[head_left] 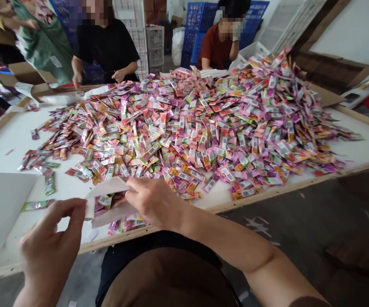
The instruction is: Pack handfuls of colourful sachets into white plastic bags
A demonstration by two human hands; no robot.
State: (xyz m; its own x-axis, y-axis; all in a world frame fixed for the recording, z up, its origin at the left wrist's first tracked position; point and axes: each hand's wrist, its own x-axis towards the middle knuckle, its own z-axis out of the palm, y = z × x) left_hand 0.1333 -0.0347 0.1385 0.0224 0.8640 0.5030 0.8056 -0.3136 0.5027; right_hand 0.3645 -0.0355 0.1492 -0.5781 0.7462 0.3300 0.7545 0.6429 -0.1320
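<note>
- Saw a white paper carton (110, 216), open-topped, between both hands, close to the table's wooden near edge (91, 245).
- Found the left hand (52, 243) with thumb and forefinger pinched on its left flap.
- Found the right hand (157, 202) gripping the opposite edge, nearer the middle and covering part of it.
- Judged its long axis as left to right, though hidden rightward.
- Noticed stick sachets (105, 200) inside, with the sachet heap (187, 128) just beyond.
</note>
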